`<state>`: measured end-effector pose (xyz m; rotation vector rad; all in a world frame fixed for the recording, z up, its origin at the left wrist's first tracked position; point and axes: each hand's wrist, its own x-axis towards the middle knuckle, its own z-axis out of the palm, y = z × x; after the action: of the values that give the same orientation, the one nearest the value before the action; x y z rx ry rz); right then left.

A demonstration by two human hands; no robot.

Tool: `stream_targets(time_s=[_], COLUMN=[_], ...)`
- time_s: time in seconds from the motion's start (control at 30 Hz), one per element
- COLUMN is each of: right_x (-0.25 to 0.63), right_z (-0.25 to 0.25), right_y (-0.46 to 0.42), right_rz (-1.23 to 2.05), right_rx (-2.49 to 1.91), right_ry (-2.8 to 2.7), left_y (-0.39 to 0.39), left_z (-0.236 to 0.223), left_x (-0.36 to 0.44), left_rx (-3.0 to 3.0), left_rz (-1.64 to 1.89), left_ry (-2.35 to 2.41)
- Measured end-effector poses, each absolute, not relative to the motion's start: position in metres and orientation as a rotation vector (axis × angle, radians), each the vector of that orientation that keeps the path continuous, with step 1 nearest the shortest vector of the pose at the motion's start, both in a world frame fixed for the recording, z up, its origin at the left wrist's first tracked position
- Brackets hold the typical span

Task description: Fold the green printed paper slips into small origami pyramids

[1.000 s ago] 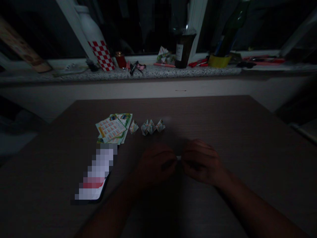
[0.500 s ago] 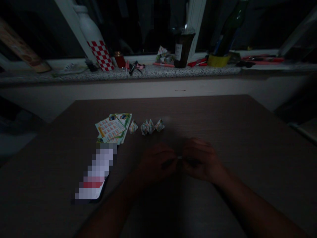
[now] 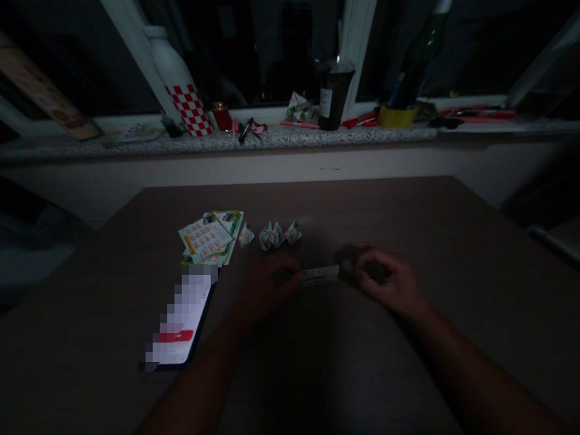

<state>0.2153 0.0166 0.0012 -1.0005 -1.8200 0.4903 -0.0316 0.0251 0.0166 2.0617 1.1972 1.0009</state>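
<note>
My left hand [image 3: 269, 284] pinches one end of a folded strip of printed paper [image 3: 319, 275] between thumb and fingers. The strip reaches out to the right, its far end free. A short gap beyond that end, my right hand [image 3: 387, 278] is curled, thumb against fingers, and no object shows in it. Just past my hands stand several small folded paper shapes [image 3: 277, 235] in a row, with pointed tips. Left of them lies a loose pile of printed paper sheets [image 3: 206, 238]. The light is dim, so the strip's folds are hard to make out.
A phone [image 3: 183, 320] with a lit, partly blurred screen lies left of my left forearm. Along the window sill [image 3: 290, 140] stand a white bottle with red checks [image 3: 188, 106], a dark cup [image 3: 334, 99], a green bottle [image 3: 417, 57] and a yellow tape roll [image 3: 397, 116].
My hands have moved apart, the right one to the right and the left one slightly left. The paper strip now shows between them, extending from my left fingers.
</note>
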Motion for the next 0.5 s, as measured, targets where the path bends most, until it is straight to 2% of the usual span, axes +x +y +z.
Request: stream_targets(time_s=[0.17,0.27,0.5], right_x=[0.196,0.186,0.185], right_z=[-0.014,-0.023,-0.029], right_y=[0.013,0.014,0.018], right_rz=[0.928,1.151,1.29], right_rx=[-1.158,-1.163,-1.209], right_ry=[-1.606,-1.425,-1.209], left_y=[0.024,0.026,0.031], left_z=[0.006,-0.004,-0.013], left_x=[-0.02,-0.014,-0.004], left_rx=[1.845,1.668,1.565], left_rz=[0.856,0.89,0.949], left_ry=[1.236,1.245,1.246])
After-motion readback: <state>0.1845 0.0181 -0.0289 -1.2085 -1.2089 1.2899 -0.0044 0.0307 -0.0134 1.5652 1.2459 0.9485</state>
